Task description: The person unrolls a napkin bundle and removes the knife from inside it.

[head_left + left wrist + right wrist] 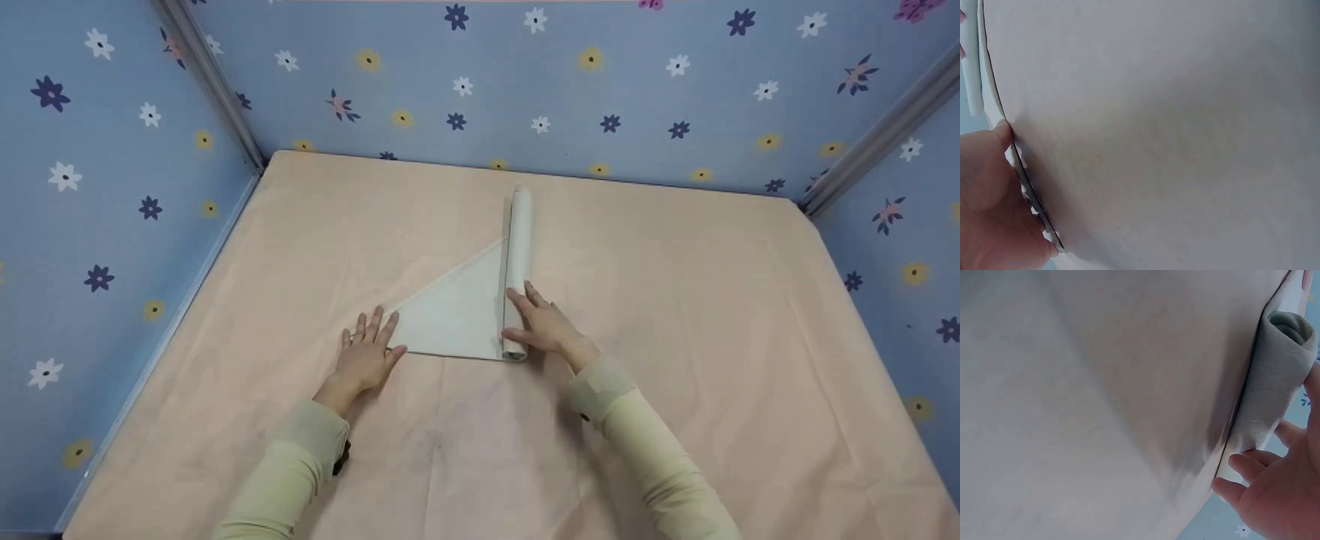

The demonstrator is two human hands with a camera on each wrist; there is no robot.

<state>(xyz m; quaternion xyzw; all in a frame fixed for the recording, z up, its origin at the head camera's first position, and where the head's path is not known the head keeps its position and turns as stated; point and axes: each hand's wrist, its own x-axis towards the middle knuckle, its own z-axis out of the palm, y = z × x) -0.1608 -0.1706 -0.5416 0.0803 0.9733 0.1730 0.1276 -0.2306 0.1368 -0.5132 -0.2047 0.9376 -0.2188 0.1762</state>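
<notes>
So there's a white cloth [454, 311] around the middle of the peach-covered tabletop [697, 300], part lying flat in a pointy wedge, its right side wound into a skinny roll [519, 232]. Left hand [366, 360] is spread out flat on the pointy left corner, and the right hand [551, 328] rests loosely on the roll's near end, fingers mostly straight. Blue flowery walls [495, 97] around it all.

A peach table [697, 322] bears partly rolled cloth [454, 319].
</notes>
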